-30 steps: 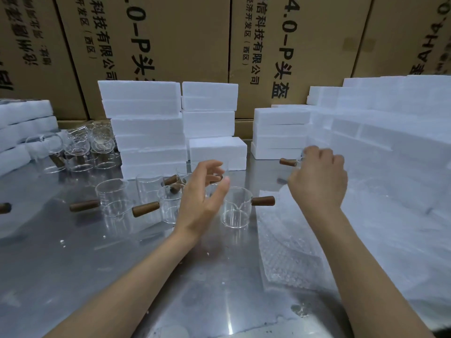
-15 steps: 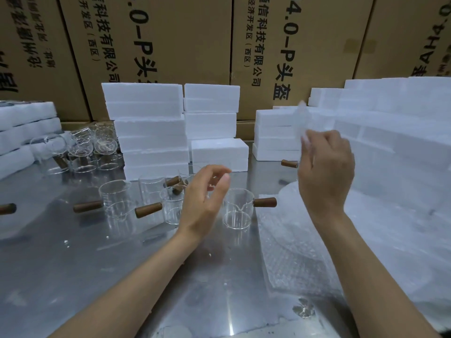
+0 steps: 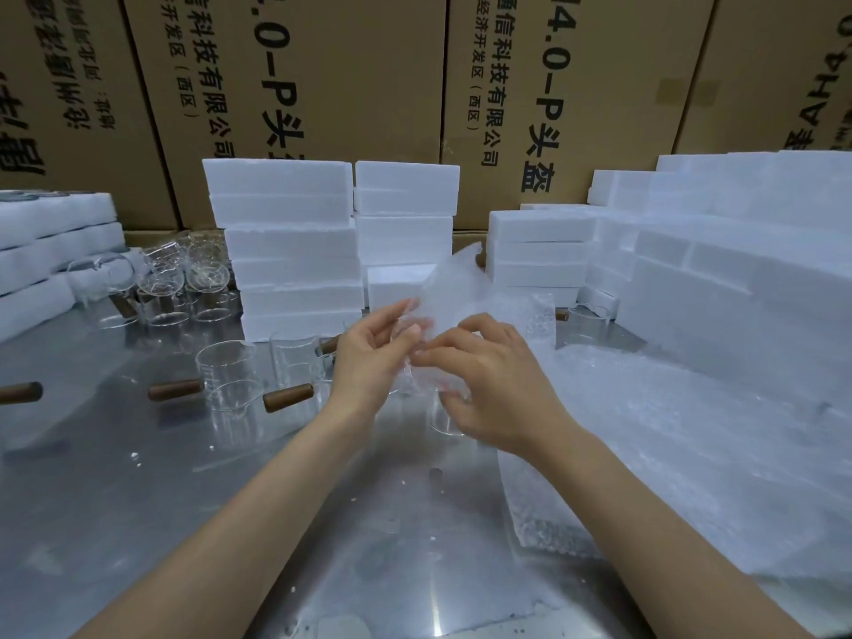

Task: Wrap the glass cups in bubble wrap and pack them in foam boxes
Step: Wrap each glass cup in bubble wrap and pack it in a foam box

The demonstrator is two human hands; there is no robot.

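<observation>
A clear sheet of bubble wrap (image 3: 454,288) stands up between my hands above the steel table. My left hand (image 3: 373,357) pinches its left edge. My right hand (image 3: 488,380) pinches its lower part, fingertips close to the left hand's. Behind and under my hands stand several small glass cups with brown wooden handles, one near cup (image 3: 226,366) at the left and one (image 3: 445,415) partly hidden under my right hand. White foam boxes (image 3: 286,242) are stacked at the back centre.
A pile of bubble wrap sheets (image 3: 645,431) covers the table's right side. More foam boxes (image 3: 737,251) rise at the right and at the far left (image 3: 46,251). A cluster of glass cups (image 3: 175,288) stands at the back left. Cardboard cartons (image 3: 322,85) wall the back.
My right hand has carried a bubble wrap sheet from the right pile to the centre. My left hand has moved up to it and taken hold of its edge.
</observation>
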